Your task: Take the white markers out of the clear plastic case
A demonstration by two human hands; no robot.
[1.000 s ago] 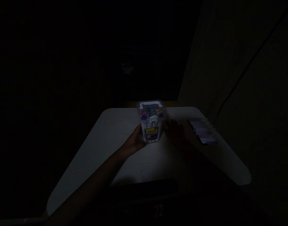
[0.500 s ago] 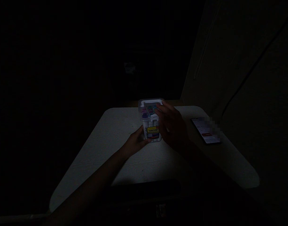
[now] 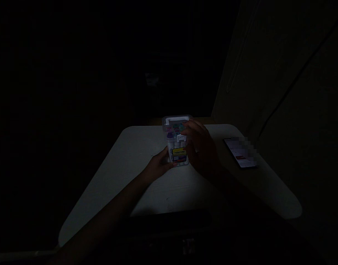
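Note:
A clear plastic marker box stands upright at the back of the white table, its lid down. A white handle and a white front latch show on it, and purple, pink and teal marker caps are visible through the plastic. The front carries a yellow and dark label. My left hand holds the box's lower left side, thumb across the front bottom edge. My right hand is curved round the upper right, its fingers over the lid and its thumb near the latch. That hand hides the box's right side.
A phone with a lit screen lies on the right part of the white table. A wall with a dark cable rises on the right. The room is very dark, and most of the background cannot be made out.
Both hands stay on the marker box almost unmoved. The fingers of my right hand have shifted very slightly at the lid, and the view is a little darker.

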